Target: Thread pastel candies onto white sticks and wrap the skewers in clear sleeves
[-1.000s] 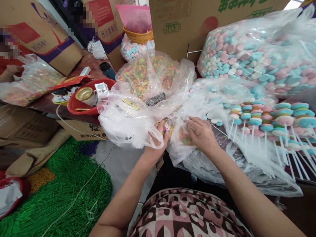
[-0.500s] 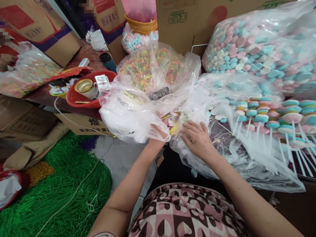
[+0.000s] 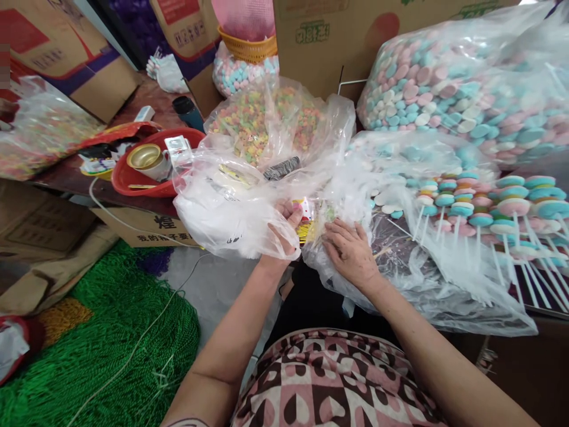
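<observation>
My left hand (image 3: 284,234) reaches under the loose film of a clear plastic bag (image 3: 222,213). Its fingers, partly veiled by the film, are closed at the edge of a small white packet with pink and red dots (image 3: 304,207). Yellow twist-tie-like strips (image 3: 306,232) lie just below the packet. My right hand (image 3: 351,249) rests palm down on crumpled clear plastic (image 3: 326,279), fingers stretched out and holding nothing. To its right, marshmallow sticks (image 3: 462,204) in pink, blue and white lie on the plastic. A zebra-striped roll (image 3: 282,169) sits beyond the hands.
A bag of small gummy candies (image 3: 267,118) stands behind the hands. At back right is a large bag of marshmallows (image 3: 444,89). Left of centre, a red basin (image 3: 118,175) holds a gold-rimmed cup. Green cord (image 3: 146,320) is heaped at lower left.
My left hand has shifted up slightly, and its fingers now show beside the dotted packet, which is more visible. My right hand stays on the plastic. The whole view has shifted slightly.
</observation>
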Demonstrator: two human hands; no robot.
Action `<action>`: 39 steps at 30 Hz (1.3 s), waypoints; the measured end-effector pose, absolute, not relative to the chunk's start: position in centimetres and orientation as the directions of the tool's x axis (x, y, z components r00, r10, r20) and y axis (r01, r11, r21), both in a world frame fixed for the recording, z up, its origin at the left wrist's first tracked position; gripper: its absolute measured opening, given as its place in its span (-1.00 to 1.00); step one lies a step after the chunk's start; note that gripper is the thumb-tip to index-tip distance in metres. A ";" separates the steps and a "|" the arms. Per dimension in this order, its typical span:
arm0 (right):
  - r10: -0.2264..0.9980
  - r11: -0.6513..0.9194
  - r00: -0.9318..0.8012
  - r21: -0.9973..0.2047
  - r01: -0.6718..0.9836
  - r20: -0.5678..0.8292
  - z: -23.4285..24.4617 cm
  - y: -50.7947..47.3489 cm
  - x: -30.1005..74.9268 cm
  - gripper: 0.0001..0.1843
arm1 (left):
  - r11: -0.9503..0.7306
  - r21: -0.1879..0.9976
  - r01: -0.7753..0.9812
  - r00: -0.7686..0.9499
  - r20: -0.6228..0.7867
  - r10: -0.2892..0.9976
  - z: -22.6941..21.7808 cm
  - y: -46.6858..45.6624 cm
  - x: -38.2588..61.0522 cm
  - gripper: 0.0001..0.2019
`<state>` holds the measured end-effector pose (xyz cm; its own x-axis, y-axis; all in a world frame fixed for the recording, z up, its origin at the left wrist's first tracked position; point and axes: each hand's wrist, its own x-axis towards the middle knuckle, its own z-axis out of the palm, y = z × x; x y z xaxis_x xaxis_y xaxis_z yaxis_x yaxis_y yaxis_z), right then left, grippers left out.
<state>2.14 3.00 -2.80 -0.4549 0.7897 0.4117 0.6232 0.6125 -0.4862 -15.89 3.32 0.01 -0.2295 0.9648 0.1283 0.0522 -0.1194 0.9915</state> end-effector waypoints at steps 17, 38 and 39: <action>0.993 -0.098 -0.076 -0.984 -0.151 -0.087 4.8 1.0 5.5 -0.70 | -0.112 0.977 -0.181 0.042 0.121 0.992 5.8 1.1 -9.9 -0.44; 0.982 -0.065 0.168 -0.988 -0.142 -0.089 3.3 -0.6 9.4 -0.70 | 0.072 0.966 0.246 0.414 -0.173 0.894 4.4 0.1 -10.0 -0.53; 0.979 -0.071 0.180 -0.990 -0.121 -0.092 3.3 -0.7 9.4 -0.64 | 0.099 0.971 0.216 0.421 -0.185 0.888 4.2 0.1 -10.0 -0.51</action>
<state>9.36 -0.70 3.26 0.1804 0.9793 -0.0918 -0.1210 -0.0705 -0.9901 -9.96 0.09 4.16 0.4209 0.8881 -0.1848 0.2165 0.0995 0.9712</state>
